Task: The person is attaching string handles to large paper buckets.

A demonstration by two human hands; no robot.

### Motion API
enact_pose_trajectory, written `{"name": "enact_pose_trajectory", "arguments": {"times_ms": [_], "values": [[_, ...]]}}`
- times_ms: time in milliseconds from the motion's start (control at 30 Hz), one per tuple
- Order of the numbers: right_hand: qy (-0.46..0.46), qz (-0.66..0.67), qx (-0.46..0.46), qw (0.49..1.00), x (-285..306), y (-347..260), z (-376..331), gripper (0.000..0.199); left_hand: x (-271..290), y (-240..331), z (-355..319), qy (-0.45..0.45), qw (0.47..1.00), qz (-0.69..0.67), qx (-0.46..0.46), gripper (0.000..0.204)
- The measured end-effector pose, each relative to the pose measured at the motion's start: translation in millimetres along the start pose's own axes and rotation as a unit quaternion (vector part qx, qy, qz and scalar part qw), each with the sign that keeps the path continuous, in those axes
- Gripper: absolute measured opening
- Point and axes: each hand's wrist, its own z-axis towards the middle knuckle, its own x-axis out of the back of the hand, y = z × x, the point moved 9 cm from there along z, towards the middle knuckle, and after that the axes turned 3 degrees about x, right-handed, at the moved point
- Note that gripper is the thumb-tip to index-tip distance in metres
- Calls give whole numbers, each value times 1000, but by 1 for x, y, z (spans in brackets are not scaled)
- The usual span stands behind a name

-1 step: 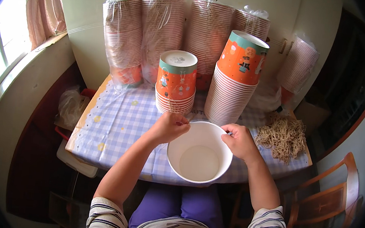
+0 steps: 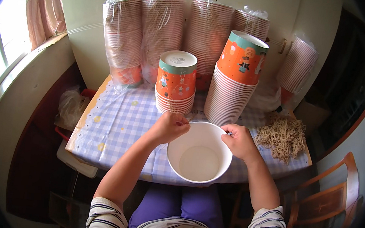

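A white paper bucket stands at the table's near edge, its open mouth turned up toward me. My right hand pinches the bucket's far right rim between thumb and fingers. At the far left rim, my left hand is closed in a pinch. A bit of tan strand shows just above it, but what its fingertips hold is hidden. Directly beyond my hands stand a short stack of upside-down orange paper buckets and a taller, leaning stack. To the right of my right hand lies a heap of tan, tangled strands.
Several tall bucket stacks wrapped in clear plastic line the back of the table, against pale cabinet doors. A blue-checked cloth covers the table. A wooden chair stands at right; a plastic bag is at left.
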Motion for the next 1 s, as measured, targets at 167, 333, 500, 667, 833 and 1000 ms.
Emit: {"name": "enact_pose_trajectory", "arguments": {"times_ms": [167,333,500,667,833,1000], "values": [[3,-9,-6,1000,1,1,-2,22,2,17,-3,24,993,113,-20,22],[4,-17,-10,1000,1,-1,-3,23,2,17,-2,27,992,119,-20,23],[2,-11,-21,1000,1,1,-3,23,1,14,2,0,995,83,-57,24],[-1,-47,13,999,1,-12,-2,23,4,17,-1,22,989,144,-37,25],[-6,-24,-5,1000,-1,-7,0,23,4,16,1,20,987,156,-22,26],[-11,-19,0,1000,-2,-7,2,23,4,17,0,15,985,170,-6,27]]}}
